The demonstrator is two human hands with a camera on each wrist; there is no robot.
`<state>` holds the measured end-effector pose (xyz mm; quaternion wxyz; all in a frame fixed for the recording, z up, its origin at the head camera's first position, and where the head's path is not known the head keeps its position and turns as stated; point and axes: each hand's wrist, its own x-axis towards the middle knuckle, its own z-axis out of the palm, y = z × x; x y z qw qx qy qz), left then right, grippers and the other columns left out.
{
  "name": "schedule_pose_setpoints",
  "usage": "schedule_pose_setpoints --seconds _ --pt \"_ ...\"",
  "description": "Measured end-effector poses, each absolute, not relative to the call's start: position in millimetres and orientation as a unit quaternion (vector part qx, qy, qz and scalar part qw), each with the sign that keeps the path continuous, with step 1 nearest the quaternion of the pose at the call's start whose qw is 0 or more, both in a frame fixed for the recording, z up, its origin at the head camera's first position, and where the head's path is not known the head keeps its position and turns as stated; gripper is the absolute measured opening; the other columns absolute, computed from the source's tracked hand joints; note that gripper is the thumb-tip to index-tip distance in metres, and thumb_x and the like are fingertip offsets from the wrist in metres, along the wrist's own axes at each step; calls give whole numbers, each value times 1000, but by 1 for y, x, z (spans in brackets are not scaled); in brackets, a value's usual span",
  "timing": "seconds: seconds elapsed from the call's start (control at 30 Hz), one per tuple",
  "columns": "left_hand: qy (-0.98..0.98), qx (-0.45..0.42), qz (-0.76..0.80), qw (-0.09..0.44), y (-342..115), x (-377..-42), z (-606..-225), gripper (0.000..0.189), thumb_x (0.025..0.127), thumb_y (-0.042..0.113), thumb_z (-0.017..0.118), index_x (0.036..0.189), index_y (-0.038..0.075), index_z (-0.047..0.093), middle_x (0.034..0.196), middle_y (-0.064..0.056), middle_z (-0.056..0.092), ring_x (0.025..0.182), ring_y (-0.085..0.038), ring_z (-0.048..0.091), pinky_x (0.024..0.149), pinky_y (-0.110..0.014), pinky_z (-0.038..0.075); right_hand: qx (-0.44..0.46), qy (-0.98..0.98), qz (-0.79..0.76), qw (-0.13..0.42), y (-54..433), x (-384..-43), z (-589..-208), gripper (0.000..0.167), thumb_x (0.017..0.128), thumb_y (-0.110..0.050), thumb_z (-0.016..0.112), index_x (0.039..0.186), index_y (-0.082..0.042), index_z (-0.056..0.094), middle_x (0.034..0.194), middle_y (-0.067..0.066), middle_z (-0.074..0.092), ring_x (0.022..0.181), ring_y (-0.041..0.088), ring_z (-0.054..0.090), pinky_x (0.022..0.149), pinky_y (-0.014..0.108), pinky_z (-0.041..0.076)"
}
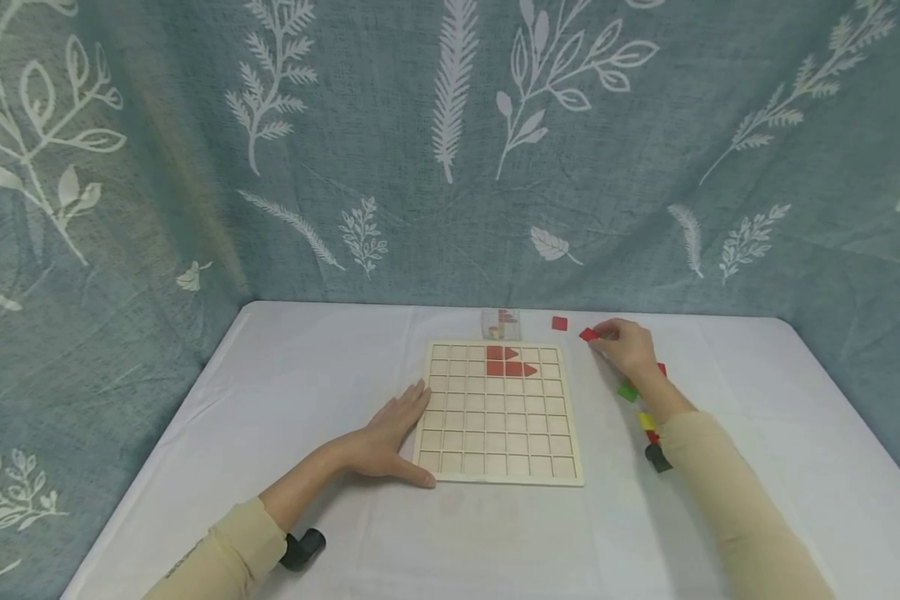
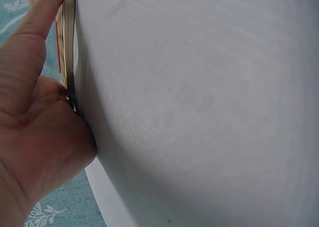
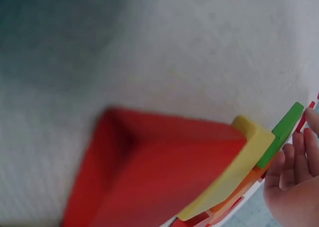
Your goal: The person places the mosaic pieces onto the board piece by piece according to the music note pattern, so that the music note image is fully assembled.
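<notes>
A wooden grid board [image 1: 497,425] lies on the white table. Two rows of red pieces [image 1: 504,368], each pointed at its right end, sit in its upper cells. My left hand [image 1: 388,433] rests along the board's left side with fingers extended and the thumb at the lower left corner; the board's edge also shows beside this hand [image 2: 42,132] in the left wrist view. Beyond the board's upper right corner, my right hand [image 1: 627,348] pinches a small red tile [image 1: 588,334] between thumb and fingertips. Another red tile [image 1: 560,323] lies to its left.
A small clear case [image 1: 501,325] with a printed pattern stands behind the board. Under the right forearm lie a green piece [image 1: 627,392], a yellow piece [image 1: 647,422] and red ones. A floral blue-green curtain [image 1: 420,233] hangs at the table's back edge.
</notes>
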<state>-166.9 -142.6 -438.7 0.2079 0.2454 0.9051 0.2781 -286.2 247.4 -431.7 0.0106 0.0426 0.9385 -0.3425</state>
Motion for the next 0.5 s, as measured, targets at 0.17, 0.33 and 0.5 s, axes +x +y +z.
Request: schedule_pose_setpoints --seconds 0.17,0.33,0.5 --pt "904 249 278 210 -143 -167 -437 128 70 54 82 155 -3 4 162 -18 -5 149 -29 -4 120 -45 -1 40 927 -374 6 244 -282 -432 36 94 -23 65 122 0 62 120 20 62 106 35 55 95 48 49" --pt "904 246 279 212 -143 -169 -437 128 70 54 82 155 -2 4 162 -17 -5 149 -28 -5 120 -44 -1 30 906 -423 14 229 -271 -428 37 92 -27 69 121 -4 65 122 17 63 110 32 55 94 46 49" --pt "902 252 279 212 -143 -169 -437 128 70 55 82 154 -3 4 162 -18 -5 149 -29 -5 120 -45 -1 9 899 -437 25 214 -261 -424 35 91 -29 71 117 -6 68 120 14 65 109 30 56 93 43 49"
